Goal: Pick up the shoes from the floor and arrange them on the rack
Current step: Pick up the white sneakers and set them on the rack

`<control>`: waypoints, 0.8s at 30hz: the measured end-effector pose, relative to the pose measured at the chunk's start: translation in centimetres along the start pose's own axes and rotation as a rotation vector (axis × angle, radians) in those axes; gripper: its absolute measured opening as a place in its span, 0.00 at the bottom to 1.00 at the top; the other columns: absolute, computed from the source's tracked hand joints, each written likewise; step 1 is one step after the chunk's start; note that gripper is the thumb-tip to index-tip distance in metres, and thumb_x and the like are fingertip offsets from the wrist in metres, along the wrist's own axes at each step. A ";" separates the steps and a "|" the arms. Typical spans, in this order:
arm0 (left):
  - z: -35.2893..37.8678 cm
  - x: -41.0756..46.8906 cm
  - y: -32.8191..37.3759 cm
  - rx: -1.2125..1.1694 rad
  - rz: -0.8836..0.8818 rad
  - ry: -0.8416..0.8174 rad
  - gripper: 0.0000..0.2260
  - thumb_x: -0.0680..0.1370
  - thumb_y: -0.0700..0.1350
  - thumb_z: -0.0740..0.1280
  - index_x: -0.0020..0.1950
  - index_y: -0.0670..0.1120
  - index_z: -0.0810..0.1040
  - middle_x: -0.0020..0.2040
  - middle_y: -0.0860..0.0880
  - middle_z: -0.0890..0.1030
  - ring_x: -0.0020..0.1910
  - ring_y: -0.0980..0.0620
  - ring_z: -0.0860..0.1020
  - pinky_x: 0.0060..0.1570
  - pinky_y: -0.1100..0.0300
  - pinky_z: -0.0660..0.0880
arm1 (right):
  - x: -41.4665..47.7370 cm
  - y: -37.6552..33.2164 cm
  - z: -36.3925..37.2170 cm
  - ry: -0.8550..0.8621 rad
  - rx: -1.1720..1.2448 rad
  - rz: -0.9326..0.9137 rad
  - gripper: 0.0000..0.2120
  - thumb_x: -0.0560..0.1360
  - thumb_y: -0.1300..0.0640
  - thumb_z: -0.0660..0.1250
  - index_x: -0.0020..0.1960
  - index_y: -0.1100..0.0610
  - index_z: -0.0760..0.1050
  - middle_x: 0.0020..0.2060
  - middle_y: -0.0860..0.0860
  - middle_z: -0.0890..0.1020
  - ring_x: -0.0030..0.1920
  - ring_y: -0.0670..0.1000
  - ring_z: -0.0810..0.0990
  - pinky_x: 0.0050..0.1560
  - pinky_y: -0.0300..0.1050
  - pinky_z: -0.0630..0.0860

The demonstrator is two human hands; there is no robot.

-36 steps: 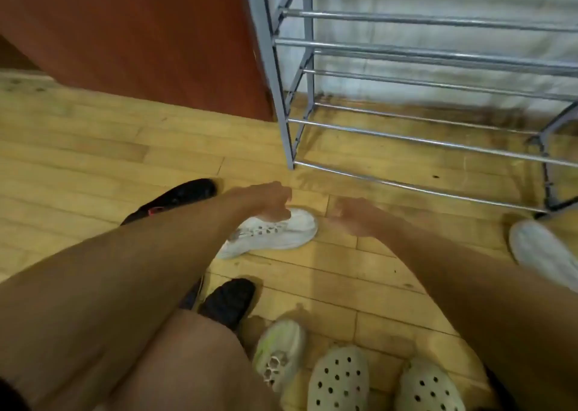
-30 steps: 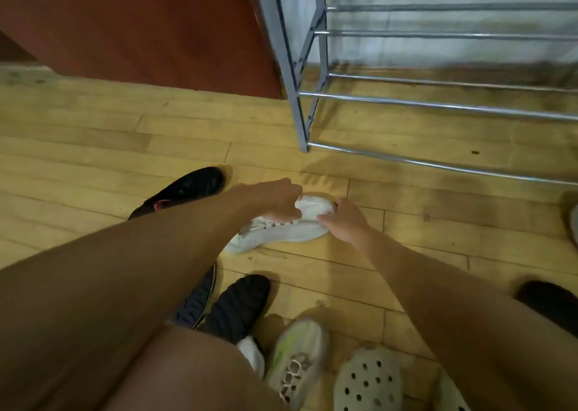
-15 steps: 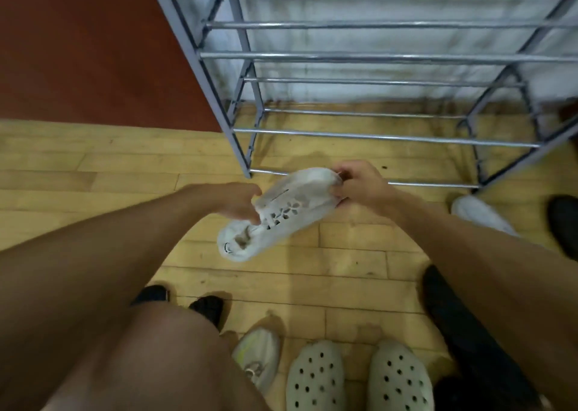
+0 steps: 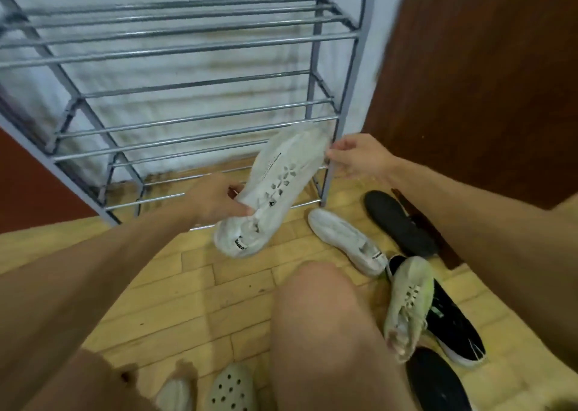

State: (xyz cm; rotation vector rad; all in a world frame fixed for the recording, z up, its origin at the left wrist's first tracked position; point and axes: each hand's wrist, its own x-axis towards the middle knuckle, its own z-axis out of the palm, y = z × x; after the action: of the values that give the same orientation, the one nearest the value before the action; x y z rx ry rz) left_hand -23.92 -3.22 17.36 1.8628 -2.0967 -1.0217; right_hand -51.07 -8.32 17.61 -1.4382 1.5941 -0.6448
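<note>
A white sneaker (image 4: 275, 188) hangs in the air in front of the lower bars of a grey metal shoe rack (image 4: 187, 47), toe up and to the right. My left hand (image 4: 215, 199) grips its side near the laces. My right hand (image 4: 356, 157) pinches the toe end. On the wood floor to the right lie a second white sneaker (image 4: 344, 241), a black shoe (image 4: 400, 223), a pale green-white sneaker (image 4: 406, 304) and a black sneaker with a white sole (image 4: 453, 326). No shoe is on the rack's shelves.
A dark red-brown door (image 4: 484, 82) stands right of the rack, and a red panel (image 4: 28, 185) left of it. My bare knee (image 4: 322, 316) fills the lower middle. I wear white perforated clogs (image 4: 231, 392) at the bottom. Another black shoe (image 4: 438, 382) lies bottom right.
Both hands took hold of the white sneaker on the floor and lifted it toward the rack's lower right corner. The view swung to the right, showing more shoes on the floor.
</note>
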 end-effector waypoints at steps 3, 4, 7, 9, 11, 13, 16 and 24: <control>2.0 0.9 3.9 -0.101 -0.003 0.019 0.13 0.69 0.44 0.76 0.52 0.44 0.84 0.48 0.44 0.85 0.49 0.46 0.82 0.49 0.52 0.77 | -3.7 5.8 -3.7 -0.040 -0.152 0.132 0.14 0.78 0.55 0.66 0.62 0.57 0.73 0.53 0.52 0.79 0.50 0.53 0.81 0.50 0.48 0.82; 2.6 1.1 5.3 -0.147 -0.015 0.024 0.14 0.68 0.43 0.76 0.52 0.42 0.84 0.48 0.44 0.85 0.49 0.46 0.82 0.49 0.52 0.77 | -5.1 7.8 -4.8 -0.047 -0.161 0.187 0.14 0.78 0.55 0.66 0.63 0.57 0.73 0.54 0.53 0.79 0.51 0.54 0.81 0.50 0.47 0.81; 4.4 1.4 9.5 -0.247 -0.046 0.001 0.13 0.68 0.40 0.76 0.51 0.41 0.82 0.48 0.44 0.83 0.49 0.45 0.81 0.52 0.48 0.79 | -9.1 12.7 -7.7 0.011 -0.057 0.322 0.15 0.78 0.59 0.65 0.64 0.61 0.73 0.49 0.55 0.78 0.44 0.52 0.78 0.40 0.42 0.76; 5.8 1.3 12.0 -0.329 -0.068 -0.040 0.10 0.70 0.38 0.74 0.50 0.43 0.79 0.44 0.47 0.82 0.45 0.48 0.80 0.46 0.51 0.80 | -11.5 14.9 -9.0 0.051 0.000 0.372 0.15 0.79 0.60 0.65 0.64 0.63 0.72 0.44 0.54 0.77 0.38 0.50 0.76 0.37 0.40 0.73; 7.5 0.8 14.4 -0.422 -0.109 -0.099 0.10 0.72 0.35 0.72 0.51 0.44 0.77 0.44 0.48 0.81 0.43 0.50 0.79 0.39 0.56 0.77 | -13.6 16.4 -9.8 0.078 0.029 0.401 0.15 0.79 0.60 0.65 0.65 0.62 0.72 0.44 0.54 0.77 0.37 0.49 0.76 0.35 0.38 0.74; 9.6 0.6 16.0 -0.510 -0.174 -0.155 0.14 0.72 0.32 0.71 0.56 0.41 0.76 0.48 0.46 0.81 0.43 0.50 0.79 0.35 0.58 0.76 | -14.7 17.6 -9.7 0.089 0.014 0.420 0.16 0.78 0.58 0.65 0.65 0.61 0.72 0.50 0.56 0.79 0.43 0.50 0.79 0.41 0.42 0.78; 13.1 0.7 16.8 -0.610 -0.242 -0.179 0.15 0.72 0.31 0.70 0.57 0.41 0.75 0.52 0.44 0.80 0.45 0.49 0.79 0.33 0.57 0.75 | -14.7 19.1 -8.2 0.043 0.025 0.446 0.16 0.79 0.58 0.65 0.65 0.60 0.72 0.56 0.57 0.77 0.49 0.53 0.78 0.53 0.51 0.79; 18.7 3.1 11.9 -0.718 -0.317 -0.190 0.14 0.73 0.31 0.67 0.57 0.41 0.78 0.55 0.43 0.82 0.54 0.45 0.80 0.40 0.54 0.79 | -9.2 22.9 -2.8 -0.027 -0.157 0.470 0.19 0.77 0.56 0.66 0.67 0.60 0.71 0.60 0.57 0.78 0.55 0.57 0.80 0.55 0.52 0.78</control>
State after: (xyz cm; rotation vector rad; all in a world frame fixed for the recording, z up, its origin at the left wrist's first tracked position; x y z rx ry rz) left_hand -44.30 0.92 9.10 1.7628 -1.2373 -1.7823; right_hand -65.65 4.60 2.25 -1.1111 1.9057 -0.2291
